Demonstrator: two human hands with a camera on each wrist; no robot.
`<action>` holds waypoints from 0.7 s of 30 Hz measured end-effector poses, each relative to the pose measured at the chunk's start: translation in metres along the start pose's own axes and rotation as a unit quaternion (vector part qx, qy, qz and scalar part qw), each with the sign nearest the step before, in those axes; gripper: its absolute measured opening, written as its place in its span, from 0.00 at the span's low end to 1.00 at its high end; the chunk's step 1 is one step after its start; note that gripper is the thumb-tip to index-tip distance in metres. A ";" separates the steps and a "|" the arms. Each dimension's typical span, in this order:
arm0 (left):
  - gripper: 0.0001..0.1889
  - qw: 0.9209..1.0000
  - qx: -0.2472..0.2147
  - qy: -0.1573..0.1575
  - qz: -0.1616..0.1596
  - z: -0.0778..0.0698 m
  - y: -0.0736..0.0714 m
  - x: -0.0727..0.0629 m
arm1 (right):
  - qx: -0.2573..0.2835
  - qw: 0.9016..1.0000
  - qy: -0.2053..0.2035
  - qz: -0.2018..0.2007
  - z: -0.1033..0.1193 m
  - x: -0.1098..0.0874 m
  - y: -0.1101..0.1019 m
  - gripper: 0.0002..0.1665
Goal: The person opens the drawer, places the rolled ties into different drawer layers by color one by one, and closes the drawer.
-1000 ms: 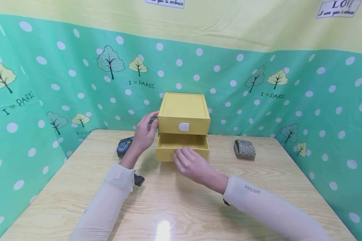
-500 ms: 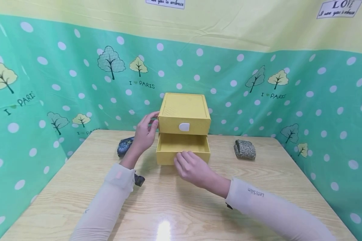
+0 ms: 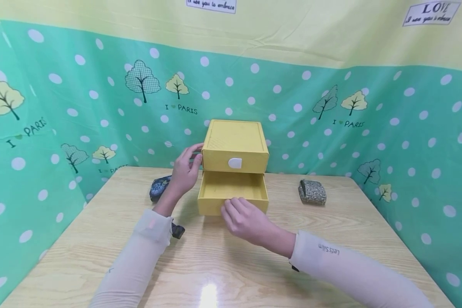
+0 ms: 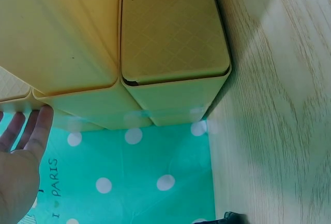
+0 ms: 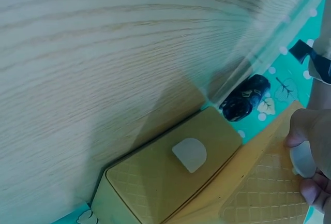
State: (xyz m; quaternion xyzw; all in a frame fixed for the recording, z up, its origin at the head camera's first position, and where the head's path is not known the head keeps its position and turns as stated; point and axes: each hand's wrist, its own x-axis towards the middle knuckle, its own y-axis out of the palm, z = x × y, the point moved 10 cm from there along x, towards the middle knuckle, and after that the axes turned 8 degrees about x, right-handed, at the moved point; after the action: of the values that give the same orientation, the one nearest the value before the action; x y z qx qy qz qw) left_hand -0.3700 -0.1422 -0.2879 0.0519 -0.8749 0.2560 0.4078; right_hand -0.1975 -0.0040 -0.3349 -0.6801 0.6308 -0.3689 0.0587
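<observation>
Sitting on one wood table (image 3: 215,265) in the head view is one yellow box (image 3: 236,134). Two drawers show here: one shut top drawer (image 3: 215,160), and one open drawer (image 3: 211,207) that sticks out at six o'clock, toward the person. Two hands are at the box. The left hand (image 3: 184,169) is at nine o'clock, with its fingers on the side of the box. The right hand (image 3: 242,218) is at six o'clock, on the front of the open drawer. Two rolls lie well apart: one dark blue roll (image 3: 158,188) near eight o'clock and one grey speckled roll (image 3: 312,191) near four. Half a second ago, the open drawer was not out so far. Now it and the right hand are nearer the person. The left hand and both rolls are in the same spots.

In the left wrist view, one shut bottom drawer (image 4: 176,32) is at twelve o'clock. The left hand is at eight, fingers long, gripping nothing.

In the right wrist view, two white tabs show. The first white tab (image 5: 190,155), at five o'clock, is on the bottom drawer. The second white tab (image 5: 304,160), at four, is on the open drawer, pinched by the right hand's thumb and fingers.
</observation>
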 end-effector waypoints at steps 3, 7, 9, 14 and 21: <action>0.19 1.000 -0.006 0.001 -0.002 0.001 0.000 0.000 | 0.002 1.000 0.000 -0.002 0.001 0.000 -0.002 0.20; 0.19 1.000 -0.013 0.008 -0.007 0.000 0.000 0.001 | 0.003 1.000 -0.003 -0.008 0.002 0.000 -0.005 0.20; 0.19 1.000 -0.011 0.008 -0.008 0.000 0.000 0.001 | 0.003 1.000 -0.005 -0.015 0.003 0.000 -0.007 0.20; 0.19 1.000 -0.003 0.002 -0.002 0.000 0.000 0.001 | 0.004 0.999 -0.010 -0.032 0.005 -0.001 -0.011 0.21; 0.19 1.000 -0.002 0.002 -0.001 -0.001 0.000 0.000 | 0.006 0.999 -0.016 -0.040 0.008 -0.003 -0.014 0.26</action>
State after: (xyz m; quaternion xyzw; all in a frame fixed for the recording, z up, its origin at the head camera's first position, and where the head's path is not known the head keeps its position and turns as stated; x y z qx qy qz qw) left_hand -0.3693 -0.1419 -0.2878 0.0514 -0.8745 0.2536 0.4102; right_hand -0.1815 -0.0021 -0.3346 -0.7102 0.6001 -0.3635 0.0581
